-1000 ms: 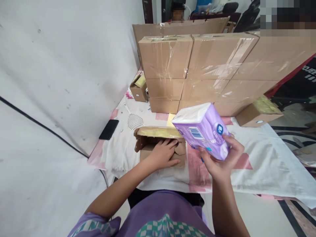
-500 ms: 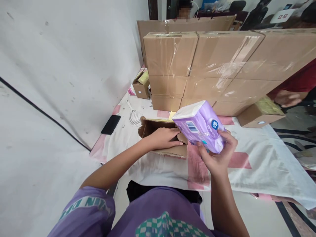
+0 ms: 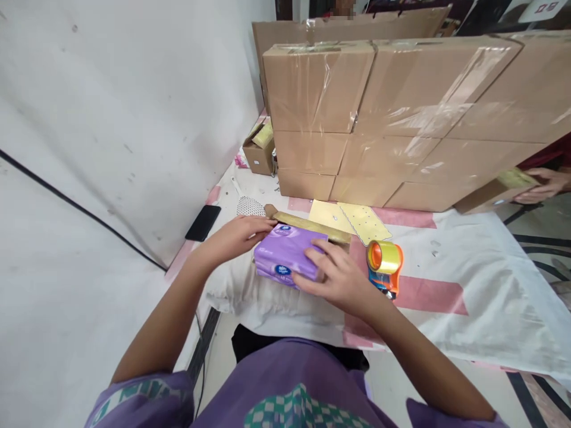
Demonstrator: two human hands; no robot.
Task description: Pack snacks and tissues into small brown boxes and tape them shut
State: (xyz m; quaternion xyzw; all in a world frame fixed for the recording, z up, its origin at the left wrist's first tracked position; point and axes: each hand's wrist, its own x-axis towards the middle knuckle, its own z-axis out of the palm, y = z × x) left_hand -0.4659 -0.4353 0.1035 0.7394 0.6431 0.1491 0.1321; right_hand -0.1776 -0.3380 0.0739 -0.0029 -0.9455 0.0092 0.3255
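Note:
A purple tissue pack (image 3: 285, 254) lies in the small open cardboard box (image 3: 307, 224) near the table's front edge. My right hand (image 3: 339, 278) presses on the pack's right end, fingers closed over it. My left hand (image 3: 238, 235) holds the box's left side, fingers curled at the pack's far corner. The box's far flap stands up behind the pack; most of the box is hidden under the pack and my hands.
An orange tape dispenser (image 3: 384, 264) sits just right of my right hand. A yellow perforated card (image 3: 357, 219), a black phone (image 3: 203, 223) and a wall of taped cartons (image 3: 379, 113) lie beyond. Another person's hand (image 3: 542, 184) holds a small box at far right.
My right hand brought the purple pack down from mid-air into the open box. My left hand shifted from inside the box to its left side. The tape dispenser came into view.

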